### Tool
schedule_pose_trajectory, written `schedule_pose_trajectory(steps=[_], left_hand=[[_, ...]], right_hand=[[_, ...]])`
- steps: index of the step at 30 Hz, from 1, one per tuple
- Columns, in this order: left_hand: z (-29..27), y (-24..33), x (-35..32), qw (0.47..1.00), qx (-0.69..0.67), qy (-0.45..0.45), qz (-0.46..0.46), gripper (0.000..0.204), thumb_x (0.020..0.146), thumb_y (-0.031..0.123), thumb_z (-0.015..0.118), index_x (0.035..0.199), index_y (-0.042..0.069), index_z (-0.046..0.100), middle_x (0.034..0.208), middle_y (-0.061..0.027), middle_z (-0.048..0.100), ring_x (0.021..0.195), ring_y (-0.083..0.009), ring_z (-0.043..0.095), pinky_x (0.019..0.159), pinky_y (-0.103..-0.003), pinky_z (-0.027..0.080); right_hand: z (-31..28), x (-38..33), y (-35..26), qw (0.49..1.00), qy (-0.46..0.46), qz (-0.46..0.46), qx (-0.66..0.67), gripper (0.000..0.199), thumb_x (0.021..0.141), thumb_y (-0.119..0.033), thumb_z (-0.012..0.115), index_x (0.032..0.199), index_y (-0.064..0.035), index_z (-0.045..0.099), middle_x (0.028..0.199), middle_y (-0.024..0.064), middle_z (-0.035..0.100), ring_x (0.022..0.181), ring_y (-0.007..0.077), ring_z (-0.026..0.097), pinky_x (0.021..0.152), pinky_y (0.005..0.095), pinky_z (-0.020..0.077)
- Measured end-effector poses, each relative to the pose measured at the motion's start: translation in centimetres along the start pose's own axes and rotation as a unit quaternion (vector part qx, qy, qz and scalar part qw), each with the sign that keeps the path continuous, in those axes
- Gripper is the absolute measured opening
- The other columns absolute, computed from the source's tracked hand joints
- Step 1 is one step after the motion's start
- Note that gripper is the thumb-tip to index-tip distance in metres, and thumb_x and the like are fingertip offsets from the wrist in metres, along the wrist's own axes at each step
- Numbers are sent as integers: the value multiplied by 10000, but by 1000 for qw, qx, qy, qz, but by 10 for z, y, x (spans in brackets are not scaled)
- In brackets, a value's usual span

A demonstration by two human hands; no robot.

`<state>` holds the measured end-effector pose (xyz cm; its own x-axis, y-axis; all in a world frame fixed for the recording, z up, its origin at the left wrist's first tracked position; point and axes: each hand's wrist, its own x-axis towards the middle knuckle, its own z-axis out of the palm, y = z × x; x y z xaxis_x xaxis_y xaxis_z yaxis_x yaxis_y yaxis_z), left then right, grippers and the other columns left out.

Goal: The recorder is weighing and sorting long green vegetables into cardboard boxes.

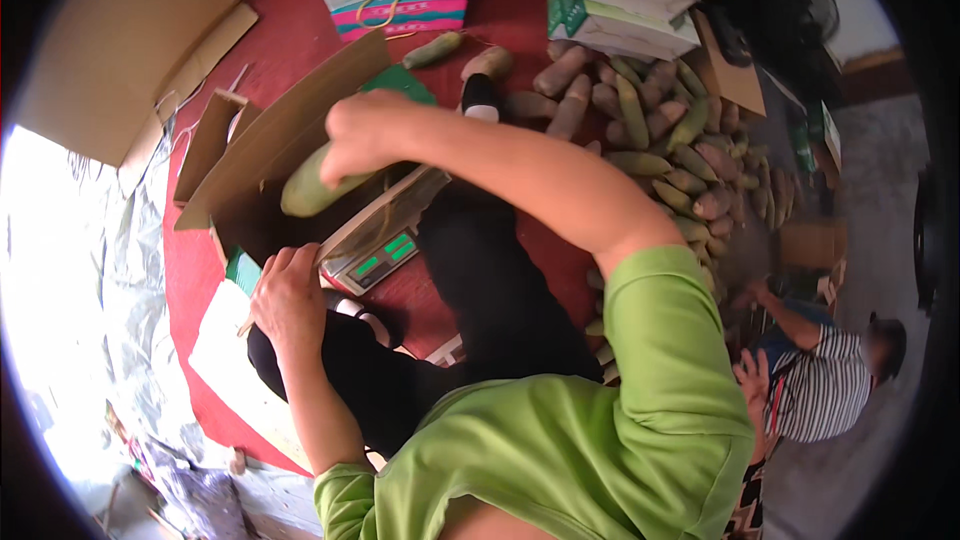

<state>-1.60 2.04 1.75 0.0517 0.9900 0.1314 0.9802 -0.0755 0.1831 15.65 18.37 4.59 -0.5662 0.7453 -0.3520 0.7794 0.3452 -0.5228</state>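
Closed around a long green radish (308, 186), my right hand (365, 140) holds it tilted over an open cardboard box (280, 130). The box's inside is dark, and the forearm hides part of it. My left hand (287, 295) grips the near edge of the same box with curled fingers. Beside that hand is a weighing scale (372, 262) with lit green displays. The box overlaps the scale; whether it rests on it I cannot tell. One more green radish (432, 49) lies on the red cloth (510, 10) beyond the box.
To the right lies a large pile of green and reddish radishes (690, 165). Printed cartons (620, 25) and a colourful carton (400, 10) stand at the back. A big cardboard sheet (130, 30) leans at the far left. Another person (820, 380) in a striped shirt is at the right.
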Motion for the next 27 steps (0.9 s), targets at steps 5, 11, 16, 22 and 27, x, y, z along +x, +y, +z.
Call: schedule_pose_trajectory(steps=[5, 11, 16, 22, 27], left_hand=[[0, 6, 3, 1000, -7, 1, 17, 141, 835, 106, 622, 955, 133, 690, 837, -63, 631, 833, -284, 621, 674, -404, 481], [1, 10, 5, 1000, -3, -9, 0, 184, 802, 71, 636, 966, 135, 691, 864, -35, 647, 860, -255, 631, 710, -388, 498], [2, 8, 0, 1000, -2, -3, 1, 188, 812, 72, 627, 978, 135, 690, 864, -39, 646, 843, -267, 635, 691, -398, 499], [3, 10, -1, 1000, 10, -10, -7, 185, 829, 69, 603, 986, 122, 685, 865, -57, 642, 838, -279, 634, 679, -405, 495], [5, 15, 2, 1000, 1, 4, 0, 172, 840, 77, 600, 986, 109, 686, 883, -53, 654, 837, -281, 635, 703, -393, 501]], right_hand=[[26, 20, -10, 994, -57, 31, -86, 427, 666, -316, 688, 1018, -77, 731, 1040, 132, 700, 1022, 264, 658, 869, 369, 503], [25, 15, 1, 993, 47, -21, -109, 289, 774, -187, 621, 1019, -65, 715, 1028, 134, 702, 1018, 273, 661, 865, 362, 509], [14, -41, 23, 894, 354, -173, 212, 200, 823, -171, 647, 982, -59, 694, 880, 150, 692, 831, 255, 677, 749, 361, 523], [67, -99, 172, 773, 471, 11, 425, 154, 891, -90, 637, 1022, -17, 669, 932, 27, 678, 826, 67, 605, 737, 222, 491], [201, -153, 330, 765, 431, 328, 347, 266, 800, -215, 672, 1001, -42, 697, 1012, 158, 691, 999, 271, 652, 859, 348, 495]])
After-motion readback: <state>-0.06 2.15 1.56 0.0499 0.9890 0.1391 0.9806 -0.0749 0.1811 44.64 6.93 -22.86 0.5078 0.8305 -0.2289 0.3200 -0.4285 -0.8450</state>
